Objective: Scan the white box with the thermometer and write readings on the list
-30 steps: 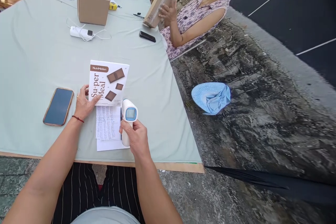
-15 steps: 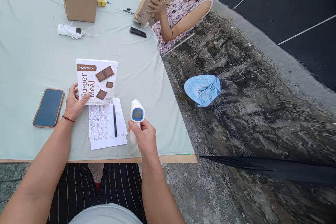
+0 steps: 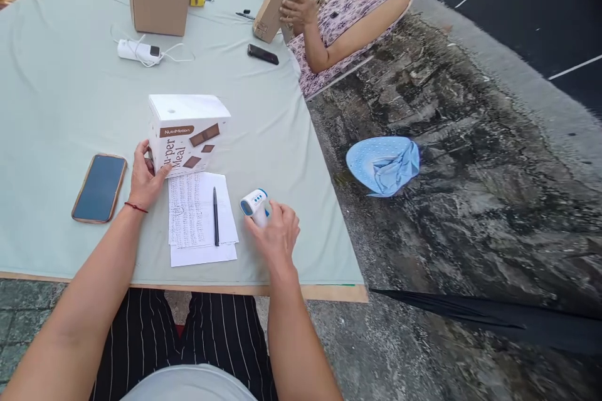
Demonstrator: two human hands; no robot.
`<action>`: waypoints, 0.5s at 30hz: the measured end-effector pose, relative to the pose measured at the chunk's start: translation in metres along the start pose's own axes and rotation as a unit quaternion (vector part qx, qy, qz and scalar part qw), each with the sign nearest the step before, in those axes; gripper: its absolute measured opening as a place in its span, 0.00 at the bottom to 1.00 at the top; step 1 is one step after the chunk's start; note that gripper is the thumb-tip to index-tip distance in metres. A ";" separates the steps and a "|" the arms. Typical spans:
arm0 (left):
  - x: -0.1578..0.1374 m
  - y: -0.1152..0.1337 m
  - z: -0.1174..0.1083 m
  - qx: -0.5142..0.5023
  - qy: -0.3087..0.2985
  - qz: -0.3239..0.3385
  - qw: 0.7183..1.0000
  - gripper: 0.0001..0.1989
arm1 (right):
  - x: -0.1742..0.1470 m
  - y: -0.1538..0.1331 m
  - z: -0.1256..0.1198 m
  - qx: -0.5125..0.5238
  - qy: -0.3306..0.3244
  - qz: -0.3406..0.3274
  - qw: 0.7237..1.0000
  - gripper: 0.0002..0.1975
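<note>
My left hand [image 3: 147, 177] grips the lower left side of a white and brown NutriMotion box [image 3: 190, 138], thumb on its printed front. The box tilts so that its white top shows. To the right, my right hand [image 3: 276, 232] is around the handle of a white and blue infrared thermometer [image 3: 254, 203], which leans to the left just over the cloth; part of its handle is hidden by the fingers. Between my hands lie printed sheets [image 3: 188, 219] with a black pen [image 3: 216, 216] on them. A smartphone [image 3: 100, 188] rests left of my left hand.
Farther back on the cloth-covered table [image 3: 84, 100] are a cardboard box [image 3: 160, 3], a white device with a cable [image 3: 138, 50] and a black phone [image 3: 263, 54]. Across the right edge, a person holds another carton [image 3: 275, 5]. A blue hat [image 3: 383, 165] lies beyond the table.
The NutriMotion box has tipped, so its top now shows. My right hand has turned the thermometer onto a leftward lean. The whole view has shifted slightly.
</note>
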State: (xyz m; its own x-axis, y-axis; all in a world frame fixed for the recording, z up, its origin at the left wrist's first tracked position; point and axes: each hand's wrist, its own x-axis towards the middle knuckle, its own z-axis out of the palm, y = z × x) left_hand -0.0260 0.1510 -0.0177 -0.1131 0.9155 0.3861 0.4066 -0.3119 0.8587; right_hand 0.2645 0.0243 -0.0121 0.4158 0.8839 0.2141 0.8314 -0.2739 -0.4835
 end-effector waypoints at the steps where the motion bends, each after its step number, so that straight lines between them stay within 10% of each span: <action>1: 0.000 0.000 0.000 0.010 -0.003 0.008 1.000 0.41 | -0.002 -0.007 0.001 0.041 0.010 -0.028 0.999 0.19; 15: -0.014 0.011 0.005 0.197 0.011 -0.063 0.978 0.13 | -0.006 -0.057 0.022 0.319 -0.154 -0.052 0.934 0.17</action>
State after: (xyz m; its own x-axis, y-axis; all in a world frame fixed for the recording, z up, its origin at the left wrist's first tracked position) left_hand -0.0158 0.1358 -0.0157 -0.2022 0.9334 0.2966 0.7053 -0.0713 0.7053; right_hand 0.2061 0.0433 -0.0047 0.1375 0.9873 0.0800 0.4322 0.0129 -0.9017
